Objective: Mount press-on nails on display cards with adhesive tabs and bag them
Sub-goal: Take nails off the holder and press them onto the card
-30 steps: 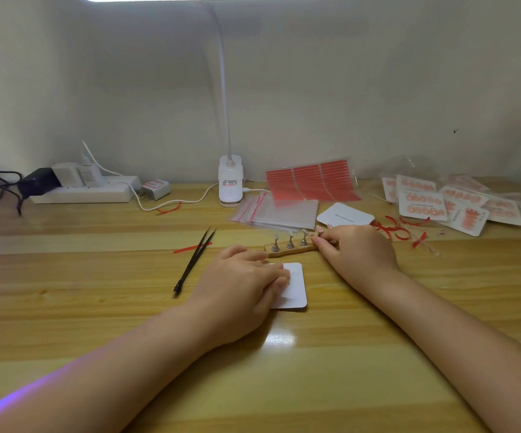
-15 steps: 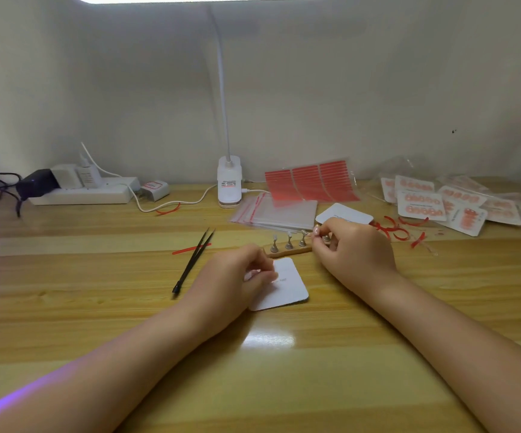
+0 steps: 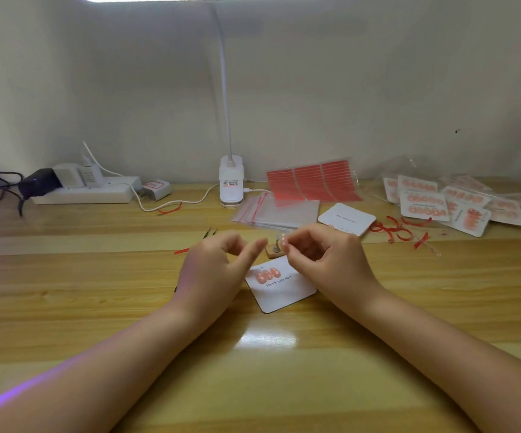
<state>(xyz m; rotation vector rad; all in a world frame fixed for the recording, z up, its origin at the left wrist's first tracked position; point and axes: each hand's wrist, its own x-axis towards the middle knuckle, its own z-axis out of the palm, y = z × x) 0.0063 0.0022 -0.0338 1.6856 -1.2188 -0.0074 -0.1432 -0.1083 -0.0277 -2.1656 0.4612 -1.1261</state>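
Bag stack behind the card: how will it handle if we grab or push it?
The bag stack looks like thin clear film with red zip strips, so a single bag is probably floppy and very light. The bags are fanned unevenly, and the film looks glossy, so a push likely slides the top ones off instead of moving the stack. Separating just one may be fiddly.
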